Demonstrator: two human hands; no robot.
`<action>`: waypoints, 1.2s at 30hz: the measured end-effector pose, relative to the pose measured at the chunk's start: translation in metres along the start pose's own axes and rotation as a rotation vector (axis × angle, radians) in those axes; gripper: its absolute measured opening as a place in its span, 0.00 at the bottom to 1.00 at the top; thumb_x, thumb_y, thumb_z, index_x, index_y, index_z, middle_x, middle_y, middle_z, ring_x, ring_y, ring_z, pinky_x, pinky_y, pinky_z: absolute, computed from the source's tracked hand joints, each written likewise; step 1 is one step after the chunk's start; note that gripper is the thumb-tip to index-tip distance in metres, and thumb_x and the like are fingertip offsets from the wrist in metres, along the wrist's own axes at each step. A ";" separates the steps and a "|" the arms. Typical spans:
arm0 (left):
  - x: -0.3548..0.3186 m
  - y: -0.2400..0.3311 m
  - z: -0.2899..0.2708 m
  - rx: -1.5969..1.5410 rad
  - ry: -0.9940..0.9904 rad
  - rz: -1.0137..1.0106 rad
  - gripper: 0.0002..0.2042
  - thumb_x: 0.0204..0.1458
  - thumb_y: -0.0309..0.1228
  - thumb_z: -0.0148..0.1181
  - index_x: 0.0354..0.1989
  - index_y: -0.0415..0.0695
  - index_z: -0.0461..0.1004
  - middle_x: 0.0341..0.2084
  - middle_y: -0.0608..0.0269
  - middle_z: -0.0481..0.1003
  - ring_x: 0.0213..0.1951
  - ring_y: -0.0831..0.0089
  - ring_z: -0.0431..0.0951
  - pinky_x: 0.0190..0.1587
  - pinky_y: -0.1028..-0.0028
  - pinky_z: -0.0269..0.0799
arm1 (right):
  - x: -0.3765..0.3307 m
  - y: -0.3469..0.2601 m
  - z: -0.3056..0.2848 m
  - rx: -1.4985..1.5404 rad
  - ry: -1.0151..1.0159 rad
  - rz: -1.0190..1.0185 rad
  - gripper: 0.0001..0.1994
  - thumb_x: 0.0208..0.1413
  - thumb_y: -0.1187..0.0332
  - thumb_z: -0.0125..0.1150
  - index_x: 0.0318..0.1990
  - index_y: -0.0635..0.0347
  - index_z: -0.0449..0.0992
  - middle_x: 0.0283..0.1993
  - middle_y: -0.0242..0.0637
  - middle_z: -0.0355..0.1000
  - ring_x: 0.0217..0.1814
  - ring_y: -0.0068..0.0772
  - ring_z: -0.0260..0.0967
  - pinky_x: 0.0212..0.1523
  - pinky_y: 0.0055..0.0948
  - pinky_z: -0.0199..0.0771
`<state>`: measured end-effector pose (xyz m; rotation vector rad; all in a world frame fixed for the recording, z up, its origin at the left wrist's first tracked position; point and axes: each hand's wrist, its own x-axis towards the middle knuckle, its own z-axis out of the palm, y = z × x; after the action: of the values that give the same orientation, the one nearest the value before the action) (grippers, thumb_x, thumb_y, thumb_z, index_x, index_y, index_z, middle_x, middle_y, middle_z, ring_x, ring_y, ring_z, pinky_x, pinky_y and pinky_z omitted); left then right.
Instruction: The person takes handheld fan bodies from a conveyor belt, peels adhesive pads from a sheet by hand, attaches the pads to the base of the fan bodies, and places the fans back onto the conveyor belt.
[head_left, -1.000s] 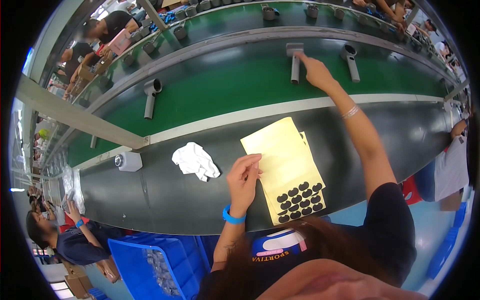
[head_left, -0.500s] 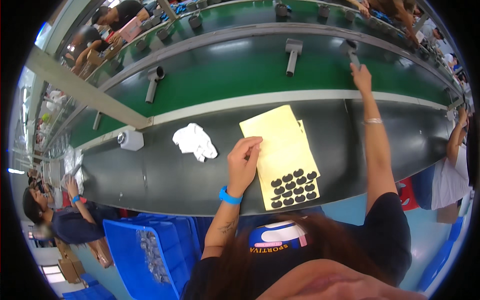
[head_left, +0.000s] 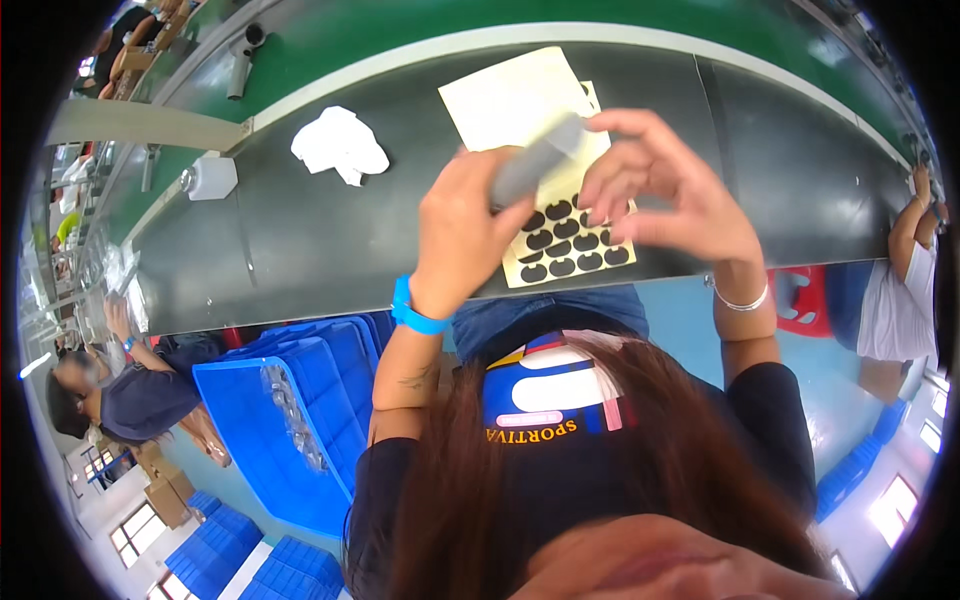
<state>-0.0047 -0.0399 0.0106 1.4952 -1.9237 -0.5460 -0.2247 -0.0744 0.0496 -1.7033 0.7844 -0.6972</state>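
My left hand (head_left: pixel 460 225) grips a grey hair dryer housing (head_left: pixel 540 160), tilted and smeared by motion above the sticker sheet. My right hand (head_left: pixel 690 195) is just to the right, fingers apart and curved; its index fingertip is close to the housing's far end, and I cannot tell whether they touch. Below both hands lies a pale yellow backing sheet (head_left: pixel 505 95) on the dark worktop. Several rounded black stickers (head_left: pixel 562 266) sit in rows at its near end. The hands and the housing hide part of the sheet.
A crumpled white cloth (head_left: pixel 338 145) and a white bottle (head_left: pixel 213 178) lie to the left on the worktop (head_left: pixel 330 245). Beyond runs a green conveyor (head_left: pixel 400 45), with another grey housing (head_left: pixel 240 65) at far left. Blue crates (head_left: pixel 285 430) stand below left. Co-workers sit at both sides.
My right hand has come back from the conveyor, and the housing it held is now in my left hand. My left hand has lifted off the sheet. The view has tipped downward.
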 end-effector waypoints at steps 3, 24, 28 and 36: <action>-0.013 -0.025 0.010 -0.539 -0.029 -0.286 0.12 0.52 0.32 0.60 0.43 0.39 0.75 0.29 0.53 0.77 0.30 0.68 0.79 0.34 0.73 0.76 | -0.012 0.046 0.005 -0.050 0.189 0.015 0.16 0.51 0.74 0.62 0.49 0.59 0.71 0.35 0.36 0.72 0.32 0.22 0.70 0.39 0.20 0.69; -0.003 -0.037 0.054 -1.411 -0.233 -0.564 0.22 0.60 0.39 0.47 0.54 0.32 0.64 0.46 0.46 0.72 0.43 0.55 0.78 0.45 0.66 0.76 | -0.034 0.080 0.020 -0.024 0.297 0.181 0.03 0.53 0.79 0.57 0.33 0.62 0.70 0.35 0.28 0.63 0.38 0.18 0.62 0.40 0.20 0.64; -0.005 -0.032 0.050 -1.330 -0.143 -0.248 0.23 0.60 0.36 0.50 0.60 0.41 0.53 0.38 0.54 0.72 0.41 0.63 0.77 0.44 0.67 0.74 | -0.045 0.050 0.004 0.208 0.445 0.087 0.05 0.54 0.81 0.55 0.36 0.62 0.69 0.38 0.31 0.64 0.39 0.18 0.61 0.41 0.17 0.61; 0.011 -0.019 0.010 -0.334 0.011 0.378 0.21 0.41 0.26 0.65 0.47 0.42 0.73 0.41 0.58 0.75 0.45 0.62 0.74 0.53 0.66 0.64 | -0.039 0.009 0.025 0.323 0.516 -0.205 0.19 0.49 0.81 0.60 0.48 0.62 0.63 0.35 0.34 0.67 0.41 0.26 0.64 0.44 0.23 0.64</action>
<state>-0.0001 -0.0559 -0.0063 0.8984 -1.9292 -0.6434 -0.2306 -0.0306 0.0322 -1.3296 0.7970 -1.3631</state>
